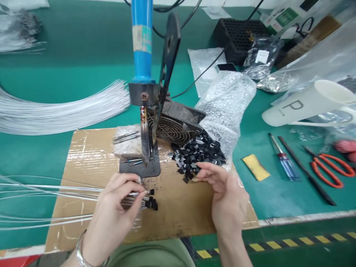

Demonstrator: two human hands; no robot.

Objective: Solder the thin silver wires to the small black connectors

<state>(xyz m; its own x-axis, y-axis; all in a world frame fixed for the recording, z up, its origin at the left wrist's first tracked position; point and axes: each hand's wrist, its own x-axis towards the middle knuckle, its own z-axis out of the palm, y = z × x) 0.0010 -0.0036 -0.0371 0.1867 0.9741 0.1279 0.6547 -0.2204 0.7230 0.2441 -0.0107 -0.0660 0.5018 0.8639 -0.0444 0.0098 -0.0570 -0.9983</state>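
Left hand (118, 209) nearly closed, pinching wires (128, 200) above cardboard (183, 213); cardboard strip separates hands. Right hand (229, 193) half open at near edge of black pieces (198, 150) (can't tell if gripping any). Iron (145, 139) beyond left fingertips.

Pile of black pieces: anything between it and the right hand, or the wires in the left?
Nothing visible blocks either. The right hand is at the near edge of the pile. Cardboard lies between the pile and the black wire tips; the soldering iron stands farther back.
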